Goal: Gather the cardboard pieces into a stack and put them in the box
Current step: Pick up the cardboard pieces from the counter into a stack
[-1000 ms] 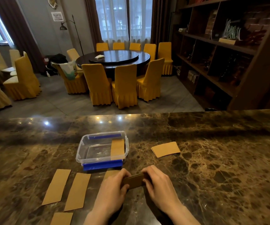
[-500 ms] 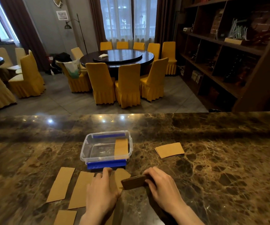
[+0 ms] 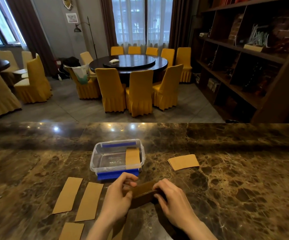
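A small stack of brown cardboard pieces (image 3: pixel 144 193) is held on edge just above the marble counter, between my left hand (image 3: pixel 118 198) and my right hand (image 3: pixel 171 200). Just beyond it stands a clear plastic box (image 3: pixel 105 165) with blue clips; one cardboard strip (image 3: pixel 132 157) leans inside at its right end. Two long cardboard strips lie flat to the left: one (image 3: pixel 67 194) and another (image 3: pixel 89 201). A shorter piece (image 3: pixel 71 231) lies at the near left. A small pile of cardboard (image 3: pixel 183 161) rests to the right of the box.
The dark marble counter (image 3: pixel 227 187) stretches across the view, its far edge dropping to a dining room with a round table (image 3: pixel 128 64) and yellow chairs. Dark wooden shelves (image 3: pixel 244 58) stand at the right.
My left hand had dropped to the counter on a loose piece; now it is back at the left end of the stack, which both hands grip again.
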Available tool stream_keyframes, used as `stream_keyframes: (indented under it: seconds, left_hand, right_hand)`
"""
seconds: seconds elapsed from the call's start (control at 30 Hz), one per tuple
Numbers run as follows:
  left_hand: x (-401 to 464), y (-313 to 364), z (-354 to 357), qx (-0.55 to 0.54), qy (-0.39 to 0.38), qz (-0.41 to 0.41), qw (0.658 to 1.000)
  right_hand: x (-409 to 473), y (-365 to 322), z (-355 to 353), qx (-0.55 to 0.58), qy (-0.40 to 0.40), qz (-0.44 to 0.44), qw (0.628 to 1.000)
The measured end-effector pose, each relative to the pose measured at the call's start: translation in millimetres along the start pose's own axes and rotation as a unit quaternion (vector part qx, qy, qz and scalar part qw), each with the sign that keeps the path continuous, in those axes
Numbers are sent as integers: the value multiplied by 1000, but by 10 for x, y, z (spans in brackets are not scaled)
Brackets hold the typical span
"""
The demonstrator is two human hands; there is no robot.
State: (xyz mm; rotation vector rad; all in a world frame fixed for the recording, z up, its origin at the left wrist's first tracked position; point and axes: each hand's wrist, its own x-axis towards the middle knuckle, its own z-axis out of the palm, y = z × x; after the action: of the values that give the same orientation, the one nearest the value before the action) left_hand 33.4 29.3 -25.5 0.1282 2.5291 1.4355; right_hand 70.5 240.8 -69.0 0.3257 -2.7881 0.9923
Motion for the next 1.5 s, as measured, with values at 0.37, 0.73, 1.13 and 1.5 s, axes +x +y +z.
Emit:
stream_keyframes:
  seconds: [0.37, 0.73, 1.13, 1.5]
  left_hand:
    - [-129, -70, 15, -81, 15, -7, 997]
    - [-358, -233, -260, 312, -93, -142, 935]
    - [-159, -141, -479, -15, 209, -52, 977]
    - [163, -3, -233, -33, 153, 73, 985]
  right_hand:
    - [-33, 14, 2, 46, 12, 81, 996]
    - [-3, -64, 54, 38, 8, 58, 998]
    - [59, -48, -98, 63, -26, 49, 996]
    - [255, -148, -129, 77, -61, 13, 995]
